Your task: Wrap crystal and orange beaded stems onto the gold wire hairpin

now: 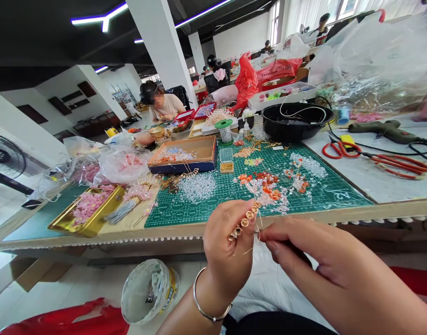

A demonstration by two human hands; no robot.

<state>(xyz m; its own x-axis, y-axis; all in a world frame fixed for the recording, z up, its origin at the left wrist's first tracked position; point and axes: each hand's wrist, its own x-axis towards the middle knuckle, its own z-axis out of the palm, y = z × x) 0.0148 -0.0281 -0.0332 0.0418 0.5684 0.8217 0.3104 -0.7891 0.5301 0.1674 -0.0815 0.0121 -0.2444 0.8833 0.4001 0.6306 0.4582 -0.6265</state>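
Note:
My left hand is closed around a gold hair comb with small round orange settings, held just in front of the table edge. My right hand is pinched next to it, its fingertips at a thin wire that runs from the comb; the wire is too fine to follow. A silver bangle sits on my left wrist. Right behind the hands lies a green cutting mat strewn with clear beads, orange beads and small flower pieces.
A gold tin of pink petals, a blue-sided tray, a black bowl, red scissors and a glue gun are on the table. A white tub stands on the floor. Other people work at tables behind.

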